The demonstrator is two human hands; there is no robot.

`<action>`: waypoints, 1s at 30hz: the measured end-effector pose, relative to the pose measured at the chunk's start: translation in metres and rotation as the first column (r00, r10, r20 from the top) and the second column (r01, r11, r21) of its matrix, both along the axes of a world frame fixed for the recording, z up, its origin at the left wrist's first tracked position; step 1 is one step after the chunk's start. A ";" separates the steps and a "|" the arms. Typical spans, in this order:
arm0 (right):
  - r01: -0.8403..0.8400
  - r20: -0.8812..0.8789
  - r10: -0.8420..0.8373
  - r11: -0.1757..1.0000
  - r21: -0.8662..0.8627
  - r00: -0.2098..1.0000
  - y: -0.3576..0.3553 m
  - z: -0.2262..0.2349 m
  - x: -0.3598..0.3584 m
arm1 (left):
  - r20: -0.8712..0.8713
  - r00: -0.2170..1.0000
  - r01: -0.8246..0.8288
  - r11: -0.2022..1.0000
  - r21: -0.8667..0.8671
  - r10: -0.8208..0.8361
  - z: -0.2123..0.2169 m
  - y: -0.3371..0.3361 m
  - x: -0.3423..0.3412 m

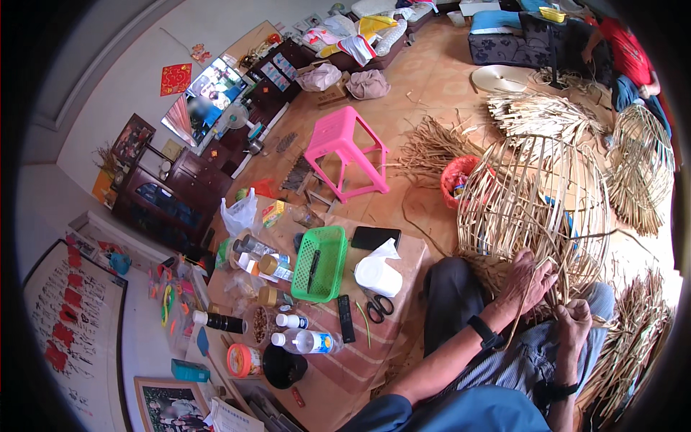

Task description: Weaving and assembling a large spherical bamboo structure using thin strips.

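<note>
Both hands on wicker frame

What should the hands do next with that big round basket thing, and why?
Probably pull the thin strip snug. The left hand presses on the lower rim of the half-woven basket frame, and the right hand is closed around strips just below it. The strip between them looks slack, and the frame above is mostly open ribs, so tightening this bit seems the natural small step.
</note>
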State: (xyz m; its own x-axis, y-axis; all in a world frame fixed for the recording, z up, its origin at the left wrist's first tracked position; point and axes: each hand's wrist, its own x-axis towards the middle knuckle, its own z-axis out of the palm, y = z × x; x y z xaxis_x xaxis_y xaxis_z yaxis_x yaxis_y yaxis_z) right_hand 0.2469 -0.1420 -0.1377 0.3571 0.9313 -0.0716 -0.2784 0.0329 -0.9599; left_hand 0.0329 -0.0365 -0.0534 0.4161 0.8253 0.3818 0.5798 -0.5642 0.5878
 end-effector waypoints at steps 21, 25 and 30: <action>-0.292 0.144 0.311 0.946 -0.141 0.939 0.022 0.082 -0.017 | 0.010 1.000 0.030 0.993 -0.116 -0.029 -0.009 0.013 -0.003; -0.287 -0.245 0.262 0.955 -0.071 0.933 0.007 0.069 -0.014 | 0.072 0.997 0.003 0.995 -0.104 0.005 -0.004 0.009 0.000; -0.191 0.324 0.163 0.980 0.057 0.932 0.043 0.039 0.007 | -0.063 0.996 -0.062 0.994 -0.093 0.056 0.006 0.007 0.008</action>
State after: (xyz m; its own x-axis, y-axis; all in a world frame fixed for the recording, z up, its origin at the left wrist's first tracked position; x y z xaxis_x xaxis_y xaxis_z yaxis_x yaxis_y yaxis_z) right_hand 0.2539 -0.0990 -0.0985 0.1766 0.9790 0.1016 0.0301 0.0978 -0.9948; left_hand 0.0413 -0.0296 -0.0469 0.3852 0.8805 0.2763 0.6465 -0.4712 0.6000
